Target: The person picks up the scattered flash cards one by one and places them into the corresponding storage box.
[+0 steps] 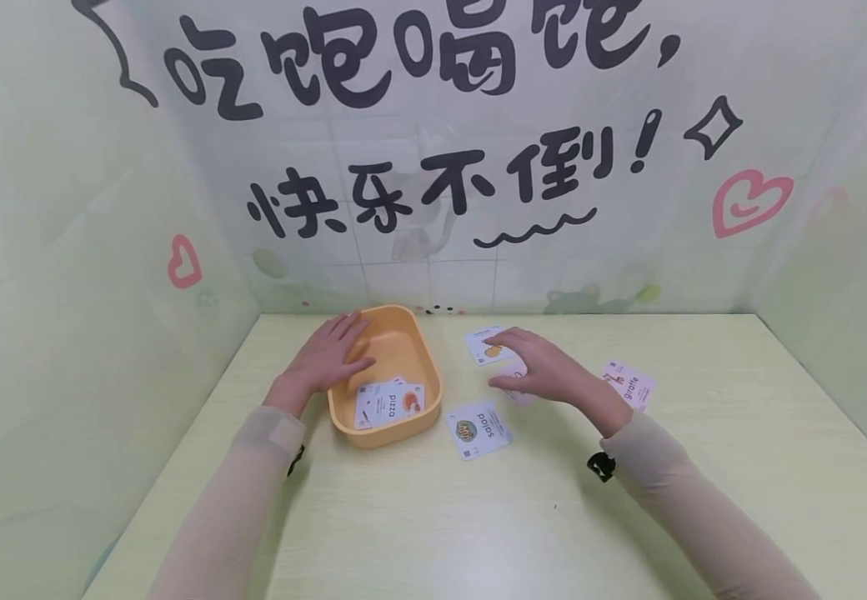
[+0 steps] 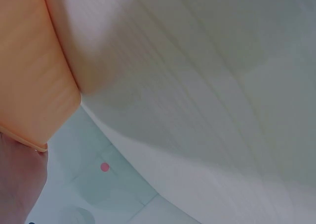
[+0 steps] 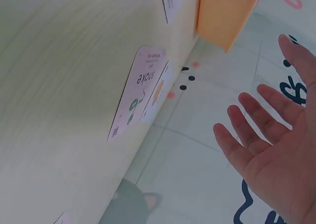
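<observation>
My left hand (image 1: pixel 326 357) rests at the left rim of an orange plastic bin (image 1: pixel 436 392), fingers extended over the edge and thumb reaching inside. A pizza card (image 1: pixel 391 405) lies in the near end of the bin, overlapping other cards. Fingers spread and holding nothing, my right hand (image 1: pixel 546 367) hovers over the cards right of the bin. Beneath it is a pink snake card (image 3: pixel 138 93), partly covered by the hand in the head view. Behind that lies a white card with an orange picture (image 1: pixel 483 347). Closer to me is a salad card (image 1: pixel 478 431).
A pink giraffe card (image 1: pixel 634 385) lies on the pale wooden table (image 1: pixel 418 533), partly behind the right forearm. Printed wall sheets (image 1: pixel 433 283) with large dark lettering enclose the table at the back and both sides.
</observation>
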### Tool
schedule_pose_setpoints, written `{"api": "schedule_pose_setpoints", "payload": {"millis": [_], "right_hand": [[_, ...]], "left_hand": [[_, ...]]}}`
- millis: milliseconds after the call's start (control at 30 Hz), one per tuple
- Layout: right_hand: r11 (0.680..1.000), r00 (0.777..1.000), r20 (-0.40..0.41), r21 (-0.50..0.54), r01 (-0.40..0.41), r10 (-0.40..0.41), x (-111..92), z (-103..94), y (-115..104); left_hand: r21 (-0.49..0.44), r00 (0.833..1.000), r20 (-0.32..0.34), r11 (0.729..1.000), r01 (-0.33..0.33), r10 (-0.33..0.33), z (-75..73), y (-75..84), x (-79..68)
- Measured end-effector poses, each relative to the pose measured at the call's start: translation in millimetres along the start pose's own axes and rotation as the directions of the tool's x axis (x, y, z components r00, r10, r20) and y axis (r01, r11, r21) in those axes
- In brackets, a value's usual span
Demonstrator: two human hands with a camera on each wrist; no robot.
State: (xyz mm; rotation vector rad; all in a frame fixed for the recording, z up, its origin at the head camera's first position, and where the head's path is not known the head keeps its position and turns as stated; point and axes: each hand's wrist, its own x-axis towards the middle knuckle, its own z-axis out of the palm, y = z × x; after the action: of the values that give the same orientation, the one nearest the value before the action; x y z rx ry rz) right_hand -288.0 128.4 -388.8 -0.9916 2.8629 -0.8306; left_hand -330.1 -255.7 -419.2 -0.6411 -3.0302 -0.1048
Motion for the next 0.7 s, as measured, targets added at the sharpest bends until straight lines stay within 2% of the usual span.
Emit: {"api": "schedule_pose_setpoints", "payload": {"millis": [400, 700], "right_hand": [[0.995, 0.995, -0.060, -0.040, -0.087, 0.084, -31.1, -30.0, 33.3], [0.990, 0.988, -0.084, -0.052, -0.134, 0.129, -52.5, -44.9, 58.5]], "left_hand": [[-0.002, 1.000, 0.009, 1.000, 0.004, -0.004, 2.4, -0.7, 0.1], [-0.004, 1.000, 0.004, 1.000, 0.002, -0.002, 0.3, 0.7, -0.5]]}}
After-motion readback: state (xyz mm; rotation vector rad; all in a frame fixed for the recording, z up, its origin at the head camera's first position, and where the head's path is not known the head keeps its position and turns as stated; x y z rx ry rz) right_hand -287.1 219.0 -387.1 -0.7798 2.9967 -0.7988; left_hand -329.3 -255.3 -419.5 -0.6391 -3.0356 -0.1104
